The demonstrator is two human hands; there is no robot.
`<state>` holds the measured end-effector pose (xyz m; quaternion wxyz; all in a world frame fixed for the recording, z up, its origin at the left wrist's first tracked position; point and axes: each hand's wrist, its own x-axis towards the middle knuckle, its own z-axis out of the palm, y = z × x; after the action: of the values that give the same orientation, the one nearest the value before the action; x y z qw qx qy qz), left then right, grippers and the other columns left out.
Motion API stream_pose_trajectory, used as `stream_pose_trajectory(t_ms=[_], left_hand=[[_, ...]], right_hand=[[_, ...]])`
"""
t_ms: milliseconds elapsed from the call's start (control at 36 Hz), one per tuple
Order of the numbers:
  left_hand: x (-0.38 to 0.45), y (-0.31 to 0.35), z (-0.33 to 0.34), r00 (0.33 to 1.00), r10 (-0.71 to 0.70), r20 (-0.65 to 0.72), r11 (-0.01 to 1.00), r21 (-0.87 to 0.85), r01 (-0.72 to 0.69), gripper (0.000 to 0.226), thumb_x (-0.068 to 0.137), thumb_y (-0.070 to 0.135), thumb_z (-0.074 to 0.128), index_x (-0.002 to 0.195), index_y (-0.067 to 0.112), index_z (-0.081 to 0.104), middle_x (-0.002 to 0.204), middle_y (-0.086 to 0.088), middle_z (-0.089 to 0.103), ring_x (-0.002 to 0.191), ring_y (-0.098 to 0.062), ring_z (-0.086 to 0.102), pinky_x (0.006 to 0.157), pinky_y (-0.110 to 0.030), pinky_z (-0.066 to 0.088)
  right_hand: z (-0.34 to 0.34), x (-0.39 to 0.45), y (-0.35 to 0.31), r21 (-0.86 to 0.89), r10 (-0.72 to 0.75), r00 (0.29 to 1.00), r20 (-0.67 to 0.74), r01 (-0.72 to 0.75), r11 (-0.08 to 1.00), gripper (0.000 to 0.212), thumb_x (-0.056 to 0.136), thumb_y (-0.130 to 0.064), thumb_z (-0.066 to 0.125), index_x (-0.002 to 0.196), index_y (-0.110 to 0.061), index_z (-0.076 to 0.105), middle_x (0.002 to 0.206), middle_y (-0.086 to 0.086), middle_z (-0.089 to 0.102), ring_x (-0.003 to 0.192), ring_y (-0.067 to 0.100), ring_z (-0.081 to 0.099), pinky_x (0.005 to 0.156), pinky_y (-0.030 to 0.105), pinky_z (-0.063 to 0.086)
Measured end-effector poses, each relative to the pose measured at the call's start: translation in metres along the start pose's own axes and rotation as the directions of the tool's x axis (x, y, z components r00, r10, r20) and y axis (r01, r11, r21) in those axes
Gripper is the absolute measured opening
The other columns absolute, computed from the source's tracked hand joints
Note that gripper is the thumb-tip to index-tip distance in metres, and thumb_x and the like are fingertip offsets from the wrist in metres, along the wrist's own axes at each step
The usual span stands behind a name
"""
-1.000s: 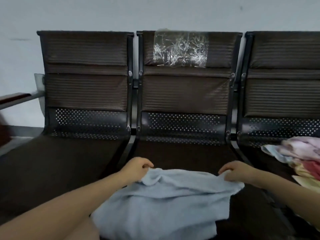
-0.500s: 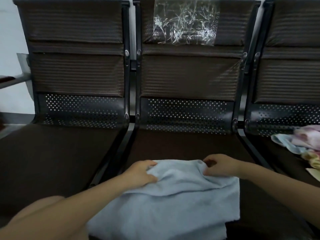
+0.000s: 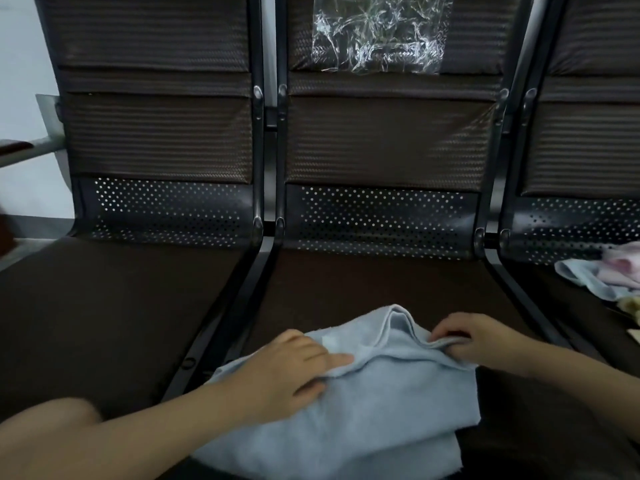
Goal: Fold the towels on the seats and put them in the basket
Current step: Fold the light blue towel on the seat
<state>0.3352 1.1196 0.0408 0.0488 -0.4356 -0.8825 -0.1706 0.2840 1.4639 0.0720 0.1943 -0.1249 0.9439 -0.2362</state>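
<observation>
A light blue towel (image 3: pixel 374 407) lies on the front of the middle seat (image 3: pixel 363 285), its far edge doubled over and bunched into a ridge. My left hand (image 3: pixel 294 365) lies on the towel's left part with the fingers stretched out flat across the fold. My right hand (image 3: pixel 467 337) pinches the folded far edge at the right, fingers curled on the cloth. More towels, pale blue and pink (image 3: pixel 602 271), are heaped on the right seat. No basket is in view.
Three dark linked seats with perforated backs fill the view. A crumpled clear plastic sheet (image 3: pixel 377 32) sticks to the middle backrest. The left seat (image 3: pixel 104 306) holds nothing. A black metal divider (image 3: pixel 221 323) runs between left and middle seats. My knee (image 3: pixel 45 420) shows at lower left.
Both hands came closer together and toward me, doubling the towel's far edge over. My left hand let go of its corner and now lies flat on the cloth. The view tilted downward.
</observation>
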Motion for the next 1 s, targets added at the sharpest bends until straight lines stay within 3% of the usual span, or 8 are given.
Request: stream_pose_trajectory(t_ms=[83,222,333,444,639,806,889,1000], left_hand=[[0.001,0.006,-0.003,0.999,-0.036,-0.016,0.999,0.001,0.036,0.056,0.090,0.031,0.056,0.143,0.031,0.038,0.099,0.017,0.061,0.093,-0.003,0.051,0.096,-0.021,0.033],[0.009,0.017,-0.006,0.981,-0.162,-0.111,0.977,-0.160,0.143,0.044,0.091,0.037,0.053,0.134,0.033,0.052,0.076,0.022,0.046,0.079,0.003,0.047,0.083,-0.014,0.037],[0.023,0.021,-0.008,0.896,-0.413,-0.164,0.869,-0.366,0.334,0.039,0.089,0.038,0.059,0.127,0.034,0.057,0.069,0.016,0.049,0.072,-0.003,0.051,0.070,-0.015,0.042],[0.036,0.011,-0.011,0.813,-0.581,-0.034,0.778,-0.316,0.543,0.043,0.087,0.041,0.066,0.128,0.034,0.054,0.086,0.011,0.046,0.077,-0.005,0.052,0.071,-0.018,0.043],[0.034,0.028,-0.005,0.882,-0.466,0.070,0.865,-0.175,0.471,0.035,0.089,0.040,0.060,0.124,0.040,0.059,0.111,0.014,0.050,0.106,-0.005,0.040,0.093,-0.020,0.040],[0.029,0.043,-0.013,0.915,-0.387,0.114,0.915,-0.077,0.396,0.025,0.091,0.033,0.053,0.110,0.034,0.068,0.104,0.011,0.059,0.098,-0.009,0.053,0.085,-0.025,0.038],[0.025,0.047,-0.012,0.915,-0.390,0.105,0.921,0.067,0.385,0.031,0.094,0.036,0.046,0.118,0.041,0.064,0.108,0.014,0.054,0.103,-0.007,0.044,0.083,-0.023,0.022],[0.024,0.048,-0.008,0.917,-0.398,0.033,0.912,0.118,0.392,0.061,0.081,0.051,0.020,0.132,0.041,0.052,0.119,0.011,0.050,0.113,-0.013,0.042,0.097,-0.029,0.024]], right_hand=[[0.002,-0.006,0.006,0.084,0.017,0.998,-0.063,-0.011,0.996,0.021,0.086,-0.014,0.070,0.086,-0.036,0.071,0.093,-0.014,0.067,0.087,-0.007,0.060,0.074,0.010,0.047],[-0.006,-0.015,0.010,0.193,0.054,0.998,-0.021,-0.049,0.980,0.009,0.087,-0.025,0.071,0.091,-0.033,0.073,0.089,-0.015,0.071,0.084,-0.006,0.063,0.071,0.016,0.050],[-0.014,-0.014,0.010,0.199,0.095,0.995,-0.044,-0.084,0.976,0.010,0.086,-0.037,0.070,0.090,-0.030,0.075,0.087,-0.013,0.072,0.083,0.001,0.066,0.074,0.022,0.054],[-0.016,-0.007,0.007,0.079,0.100,0.995,-0.011,-0.099,0.992,0.011,0.090,-0.034,0.065,0.091,-0.027,0.073,0.090,-0.004,0.070,0.086,0.013,0.065,0.074,0.027,0.052],[-0.015,-0.003,-0.001,-0.048,0.141,0.989,0.049,-0.138,0.989,0.007,0.087,-0.025,0.062,0.090,-0.026,0.069,0.091,-0.002,0.068,0.082,0.011,0.061,0.066,0.021,0.047],[-0.013,-0.009,0.002,-0.054,0.136,0.990,0.045,-0.134,0.990,0.009,0.086,-0.025,0.064,0.092,-0.020,0.069,0.092,0.001,0.068,0.087,0.018,0.063,0.068,0.023,0.048],[-0.013,-0.012,0.004,-0.064,0.140,0.989,0.047,-0.137,0.989,0.014,0.086,-0.026,0.065,0.095,-0.017,0.070,0.095,0.004,0.068,0.090,0.020,0.063,0.072,0.028,0.050],[-0.013,-0.016,0.004,-0.075,0.132,0.991,0.032,-0.129,0.989,0.015,0.087,-0.026,0.064,0.095,-0.015,0.069,0.096,0.007,0.067,0.091,0.023,0.062,0.071,0.027,0.047]])
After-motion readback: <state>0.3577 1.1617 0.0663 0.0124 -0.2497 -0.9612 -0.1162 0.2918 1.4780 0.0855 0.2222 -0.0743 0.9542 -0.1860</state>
